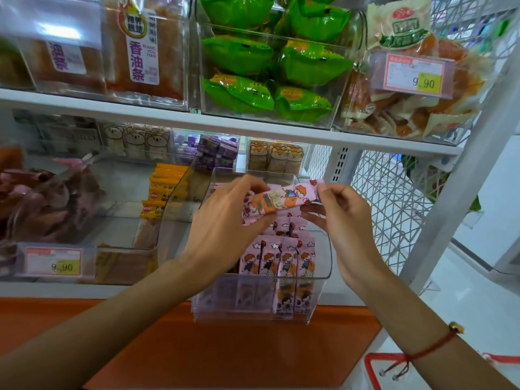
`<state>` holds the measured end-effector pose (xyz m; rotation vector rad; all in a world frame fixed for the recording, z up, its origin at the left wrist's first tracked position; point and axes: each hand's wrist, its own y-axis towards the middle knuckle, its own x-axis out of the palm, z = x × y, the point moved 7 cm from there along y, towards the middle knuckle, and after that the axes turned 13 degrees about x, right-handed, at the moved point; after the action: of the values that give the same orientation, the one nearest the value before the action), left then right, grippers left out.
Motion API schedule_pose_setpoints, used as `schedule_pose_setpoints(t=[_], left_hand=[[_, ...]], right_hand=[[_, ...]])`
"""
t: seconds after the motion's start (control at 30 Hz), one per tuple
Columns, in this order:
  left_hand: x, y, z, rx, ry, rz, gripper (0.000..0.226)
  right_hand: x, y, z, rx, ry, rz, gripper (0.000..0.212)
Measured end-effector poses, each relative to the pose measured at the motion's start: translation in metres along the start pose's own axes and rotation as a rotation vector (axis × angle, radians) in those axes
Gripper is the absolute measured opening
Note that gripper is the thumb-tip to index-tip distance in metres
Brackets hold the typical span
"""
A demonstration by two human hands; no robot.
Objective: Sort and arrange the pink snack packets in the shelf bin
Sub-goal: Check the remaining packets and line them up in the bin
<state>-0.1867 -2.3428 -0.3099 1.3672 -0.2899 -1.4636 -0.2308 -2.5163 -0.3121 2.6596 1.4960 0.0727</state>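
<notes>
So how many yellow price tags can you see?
2. One price tag hangs on the upper right bin; the other price tag sits on the lower left bin. More may be hidden.

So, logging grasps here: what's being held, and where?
One pink snack packet, held sideways above the bin: left hand grips its left end, right hand its right end.

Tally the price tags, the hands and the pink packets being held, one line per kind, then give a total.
Price tags reading 9.90: 2, one on the upper bin, one on the lower left bin
Hands: 2, left hand and right hand
Held pink packet, gripped at both ends above the clear bin: 1
Total: 5
</notes>
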Motion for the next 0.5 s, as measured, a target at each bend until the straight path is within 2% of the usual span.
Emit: schedule_pose_setpoints(t=[0.1,0.2,0.27,0.37,0.5], left_hand=[[0.0,-0.001,-0.001,-0.039,-0.075,-0.005,0.039],[0.0,-0.002,0.0,-0.07,-0.118,0.0,0.038],[0.001,-0.003,0.004,-0.06,-0.128,-0.007,0.041],[0.005,-0.003,0.007,-0.048,-0.146,-0.033,0.054],[0.005,-0.002,0.007,-0.044,-0.152,-0.017,0.056]], right_hand=[[0.006,-0.002,-0.006,-0.038,-0.026,-0.05,0.021],[0.018,-0.003,0.002,0.053,-0.142,-0.2,0.046],[0.024,-0.006,0.009,0.115,-0.139,-0.274,0.036],[0.021,-0.004,0.011,0.118,-0.098,-0.242,0.026],[0.016,-0.001,0.012,0.091,-0.117,-0.164,0.051]])
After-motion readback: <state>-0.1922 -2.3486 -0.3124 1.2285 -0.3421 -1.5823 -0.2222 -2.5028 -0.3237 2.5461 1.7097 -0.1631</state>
